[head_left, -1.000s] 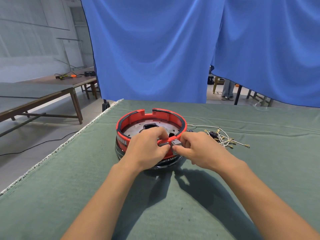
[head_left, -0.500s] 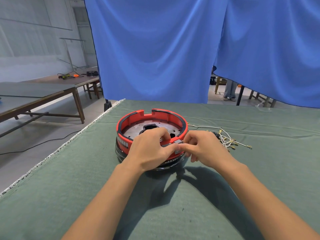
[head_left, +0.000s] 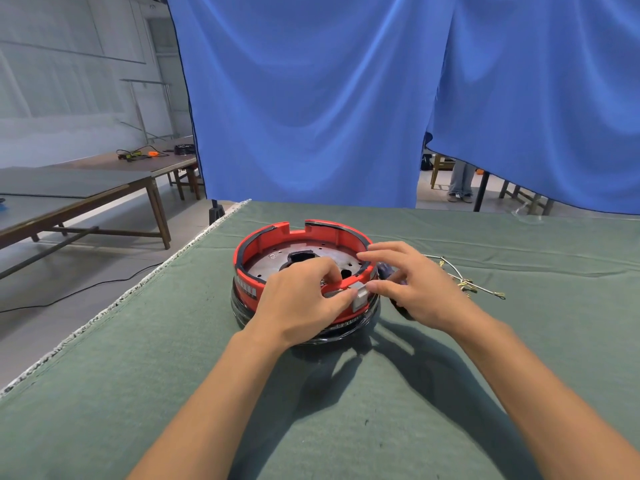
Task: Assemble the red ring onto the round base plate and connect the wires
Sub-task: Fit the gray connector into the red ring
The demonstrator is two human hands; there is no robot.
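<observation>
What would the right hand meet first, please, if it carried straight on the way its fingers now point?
The right hand points left and slightly away. Its fingertips are already at the red ring, so it would probably meet the ring's near-right rim first, then the left hand. Depth is unclear from one view.

Ring [head_left: 313,237] on base plate [head_left: 273,263]; wires [head_left: 464,282] right, on table [head_left: 138,375].

Your left hand [head_left: 298,306] and right hand [head_left: 412,289] crowd near rim of red ring [head_left: 294,237], so approach from front blocked. Ring's far side and left flank stand open. Wires [head_left: 464,282] lie just right of ring, clutter there. Wide bare green cloth [head_left: 138,375] near you and leftward to table edge.
</observation>
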